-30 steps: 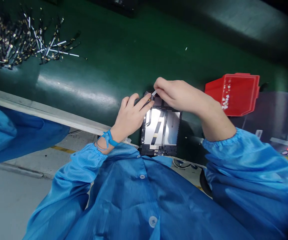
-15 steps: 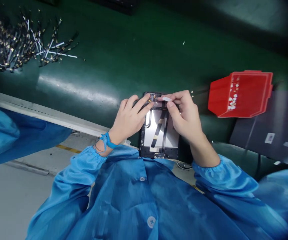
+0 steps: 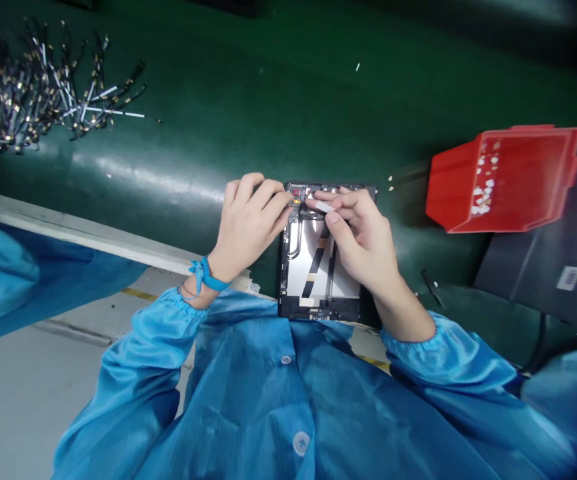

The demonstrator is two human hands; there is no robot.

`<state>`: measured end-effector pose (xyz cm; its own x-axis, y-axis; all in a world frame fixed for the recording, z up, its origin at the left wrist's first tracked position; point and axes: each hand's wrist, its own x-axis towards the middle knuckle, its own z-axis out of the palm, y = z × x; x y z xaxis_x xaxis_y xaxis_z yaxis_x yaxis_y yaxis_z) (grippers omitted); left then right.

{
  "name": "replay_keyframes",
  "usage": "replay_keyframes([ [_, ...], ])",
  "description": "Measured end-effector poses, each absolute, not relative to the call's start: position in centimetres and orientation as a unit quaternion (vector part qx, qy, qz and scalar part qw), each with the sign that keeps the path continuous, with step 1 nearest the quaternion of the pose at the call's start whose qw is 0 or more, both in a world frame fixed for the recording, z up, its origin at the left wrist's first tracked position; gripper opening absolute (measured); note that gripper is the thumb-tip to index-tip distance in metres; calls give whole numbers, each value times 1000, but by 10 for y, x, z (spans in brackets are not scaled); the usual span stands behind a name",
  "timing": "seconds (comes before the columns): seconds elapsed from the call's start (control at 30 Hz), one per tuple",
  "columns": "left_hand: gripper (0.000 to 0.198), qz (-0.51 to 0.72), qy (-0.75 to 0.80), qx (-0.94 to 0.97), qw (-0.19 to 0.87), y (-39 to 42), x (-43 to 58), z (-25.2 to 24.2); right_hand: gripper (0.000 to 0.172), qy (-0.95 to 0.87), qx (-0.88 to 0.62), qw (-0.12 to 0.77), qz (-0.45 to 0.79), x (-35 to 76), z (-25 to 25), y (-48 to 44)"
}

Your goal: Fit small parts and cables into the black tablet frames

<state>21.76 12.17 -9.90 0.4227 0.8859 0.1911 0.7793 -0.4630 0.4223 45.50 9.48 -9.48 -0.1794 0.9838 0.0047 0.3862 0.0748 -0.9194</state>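
An opened tablet (image 3: 297,267) lies at the front edge of the table, its inside facing up, with a silvery panel and a slanting black ribbon cable (image 3: 314,267). My right hand (image 3: 361,233) is over its upper right part. Between thumb and fingers it pinches a small white strip (image 3: 323,207); the other fingertips reach over the tablet's top section. My left hand (image 3: 253,217) is curled at the upper left edge, thumb and forefinger closed on the frame there. Small red and orange parts (image 3: 296,198) show beside those fingertips.
A red bin (image 3: 503,180) holding small white pieces stands at the right, near a dark grey device (image 3: 568,247) with a label. Many black ribbon cables (image 3: 33,93) are heaped at the far left. A thin black piece (image 3: 433,288) lies right of my forearm. Blue cloth (image 3: 43,273) shows at left.
My left hand has drawn back left from over the tablet's top section, its fingers now curled at the edge. My right hand, still pinching the white strip, has shifted slightly left and down.
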Motion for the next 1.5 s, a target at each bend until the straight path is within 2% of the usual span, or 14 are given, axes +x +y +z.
replay_keyframes([
  [0.3,32,234,526,801,163,127,219,-106,23,-621,-505,400,447,451,-95,97],
  [0.6,32,221,571,765,202,124,229,-103,20,-679,-490,388,386,452,-97,99],
  [0.93,34,231,566,762,213,127,229,-103,20,-706,-478,376,362,454,-94,99],
  [1.3,28,212,569,768,205,127,228,-102,17,-741,-456,364,332,453,-96,100],
  [1.5,30,212,566,771,200,129,229,-101,22,-729,-473,355,344,454,-93,100],
])
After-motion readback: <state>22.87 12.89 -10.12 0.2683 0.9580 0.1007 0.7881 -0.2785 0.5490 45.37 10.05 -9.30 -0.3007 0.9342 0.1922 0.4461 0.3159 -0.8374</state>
